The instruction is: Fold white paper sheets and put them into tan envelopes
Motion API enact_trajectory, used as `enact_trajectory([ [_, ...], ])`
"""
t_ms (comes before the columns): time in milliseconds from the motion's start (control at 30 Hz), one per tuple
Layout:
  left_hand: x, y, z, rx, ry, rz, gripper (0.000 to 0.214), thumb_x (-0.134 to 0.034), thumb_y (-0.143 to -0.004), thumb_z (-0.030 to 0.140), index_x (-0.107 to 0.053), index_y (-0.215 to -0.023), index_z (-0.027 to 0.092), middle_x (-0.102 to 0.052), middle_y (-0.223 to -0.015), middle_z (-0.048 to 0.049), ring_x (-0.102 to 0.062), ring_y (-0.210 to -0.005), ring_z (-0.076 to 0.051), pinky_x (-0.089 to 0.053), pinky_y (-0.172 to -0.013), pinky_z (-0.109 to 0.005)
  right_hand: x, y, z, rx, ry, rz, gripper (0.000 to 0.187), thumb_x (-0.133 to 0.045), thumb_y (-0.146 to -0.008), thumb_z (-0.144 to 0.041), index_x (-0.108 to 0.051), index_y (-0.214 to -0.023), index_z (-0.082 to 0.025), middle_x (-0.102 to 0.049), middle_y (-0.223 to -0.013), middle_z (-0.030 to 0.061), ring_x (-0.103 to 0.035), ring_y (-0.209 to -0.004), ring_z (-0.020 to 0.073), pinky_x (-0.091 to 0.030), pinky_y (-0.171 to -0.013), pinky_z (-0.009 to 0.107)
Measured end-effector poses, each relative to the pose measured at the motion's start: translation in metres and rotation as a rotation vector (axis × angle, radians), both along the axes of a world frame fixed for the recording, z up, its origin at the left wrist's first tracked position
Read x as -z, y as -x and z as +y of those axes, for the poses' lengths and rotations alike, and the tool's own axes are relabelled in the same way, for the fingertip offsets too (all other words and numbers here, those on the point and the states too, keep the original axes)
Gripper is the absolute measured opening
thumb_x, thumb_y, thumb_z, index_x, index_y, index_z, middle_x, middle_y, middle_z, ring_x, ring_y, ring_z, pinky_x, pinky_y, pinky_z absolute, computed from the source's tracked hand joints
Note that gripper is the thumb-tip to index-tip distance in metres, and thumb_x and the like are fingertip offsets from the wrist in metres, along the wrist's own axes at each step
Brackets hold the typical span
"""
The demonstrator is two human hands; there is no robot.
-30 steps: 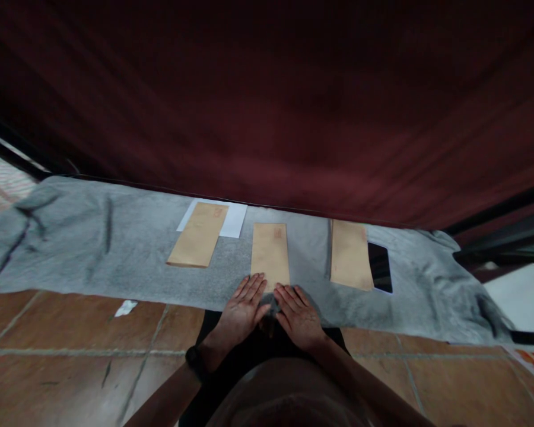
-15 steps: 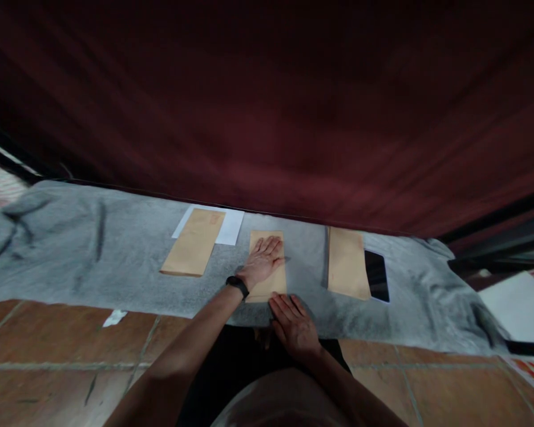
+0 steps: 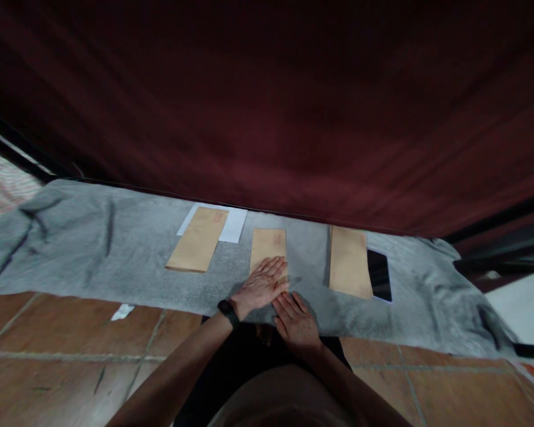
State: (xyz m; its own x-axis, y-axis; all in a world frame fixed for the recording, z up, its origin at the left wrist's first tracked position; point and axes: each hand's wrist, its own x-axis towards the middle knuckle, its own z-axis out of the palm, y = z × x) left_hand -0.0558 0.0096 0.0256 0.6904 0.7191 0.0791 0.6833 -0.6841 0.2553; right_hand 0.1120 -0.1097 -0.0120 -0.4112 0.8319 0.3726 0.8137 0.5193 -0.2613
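Three brown envelopes lie on a grey cloth (image 3: 93, 249) spread over the floor. My left hand (image 3: 262, 286), with a black wristband, lies flat with fingers stretched out on the near half of the middle envelope (image 3: 269, 244). My right hand (image 3: 296, 320) rests flat, fingers apart, on the cloth just below that envelope's near edge, touching the left hand's side. The left envelope (image 3: 199, 239) lies tilted on a white sheet of paper (image 3: 234, 222). The right envelope (image 3: 349, 261) lies beside a black phone (image 3: 379, 274).
A dark red curtain (image 3: 267, 107) hangs right behind the cloth. Brown floor tiles (image 3: 62, 350) lie in front, with a small white paper scrap (image 3: 123, 311). A white sheet or board (image 3: 523, 308) is at the far right. My dark-clothed legs are below the hands.
My left hand slid up along the middle envelope and has now drawn back toward its near end. My right hand stayed at the envelope's near edge.
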Motion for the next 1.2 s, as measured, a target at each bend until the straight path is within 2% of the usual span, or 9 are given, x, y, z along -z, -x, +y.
enact_trajectory([
  [100,-0.004,0.007,-0.020,0.014,0.020,-0.002,0.062,-0.024,-0.106,0.055,-0.038,-0.156,0.021,-0.040,-0.162,-0.0061,-0.031,-0.152,-0.016,-0.021,-0.125,-0.036,0.002,0.000,-0.001,0.002,-0.003,-0.009,0.036,-0.050,-0.101,-0.029,-0.067,-0.131,-0.019,-0.070,-0.132,0.0094,-0.061,-0.129,0.0235,-0.038,-0.121,0.047],
  [200,-0.006,0.016,-0.044,0.016,0.010,-0.015,0.061,-0.027,-0.107,0.055,-0.040,-0.154,0.019,-0.040,-0.161,-0.0078,-0.032,-0.151,-0.017,-0.023,-0.125,-0.036,0.000,-0.001,-0.002,-0.011,0.012,-0.024,0.038,-0.051,-0.101,-0.028,-0.064,-0.135,-0.018,-0.067,-0.137,0.0096,-0.057,-0.133,0.0233,-0.035,-0.123,0.046],
  [367,0.002,0.030,-0.087,-0.010,-0.065,-0.060,0.072,-0.038,-0.104,0.056,-0.026,-0.159,0.012,-0.034,-0.164,-0.0151,-0.027,-0.154,-0.024,-0.024,-0.126,-0.042,-0.003,-0.003,-0.002,-0.023,0.026,-0.032,0.045,-0.053,-0.101,-0.030,-0.056,-0.144,-0.018,-0.060,-0.146,0.0074,-0.051,-0.139,0.0222,-0.030,-0.125,0.044],
  [467,0.007,0.036,-0.102,-0.041,-0.099,-0.078,0.077,-0.043,-0.102,0.055,-0.021,-0.161,0.010,-0.030,-0.165,-0.0173,-0.024,-0.155,-0.027,-0.026,-0.125,-0.045,-0.005,-0.003,-0.003,-0.015,0.047,-0.047,0.048,-0.053,-0.102,-0.030,-0.051,-0.148,-0.020,-0.056,-0.150,0.0056,-0.050,-0.141,0.0211,-0.029,-0.126,0.044],
  [667,0.008,0.046,-0.105,-0.053,-0.114,-0.075,0.076,-0.046,-0.102,0.053,-0.023,-0.160,0.010,-0.032,-0.164,-0.0185,-0.025,-0.154,-0.027,-0.030,-0.124,-0.045,-0.013,-0.002,-0.004,-0.023,0.070,-0.082,0.052,-0.046,-0.103,-0.025,-0.041,-0.155,-0.020,-0.047,-0.156,0.0045,-0.045,-0.144,0.0212,-0.027,-0.126,0.045],
  [1000,0.011,0.060,-0.116,-0.186,-0.173,-0.055,0.071,-0.048,-0.100,0.052,-0.034,-0.156,0.009,-0.040,-0.160,-0.0200,-0.037,-0.149,-0.030,-0.035,-0.120,-0.047,-0.023,-0.012,-0.011,0.055,0.088,-0.027,0.053,-0.044,-0.104,-0.024,-0.038,-0.157,-0.020,-0.051,-0.153,0.0067,-0.050,-0.141,0.0229,-0.030,-0.124,0.047],
  [1067,0.010,0.060,-0.116,-0.210,-0.190,-0.061,0.066,-0.048,-0.101,0.049,-0.040,-0.153,0.009,-0.044,-0.157,-0.0195,-0.042,-0.146,-0.030,-0.037,-0.119,-0.047,-0.024,-0.011,-0.011,0.062,0.097,-0.024,0.053,-0.044,-0.104,-0.023,-0.039,-0.156,-0.021,-0.051,-0.153,0.0066,-0.050,-0.141,0.0232,-0.030,-0.124,0.047],
  [1200,0.006,0.052,-0.112,-0.305,-0.176,-0.079,0.043,-0.044,-0.103,0.033,-0.057,-0.140,0.014,-0.056,-0.148,-0.0158,-0.055,-0.135,-0.030,-0.044,-0.111,-0.046,-0.028,-0.006,-0.012,0.097,0.108,-0.022,0.051,-0.045,-0.103,-0.023,-0.044,-0.154,-0.019,-0.052,-0.153,0.0071,-0.048,-0.142,0.0248,-0.028,-0.125,0.049],
])
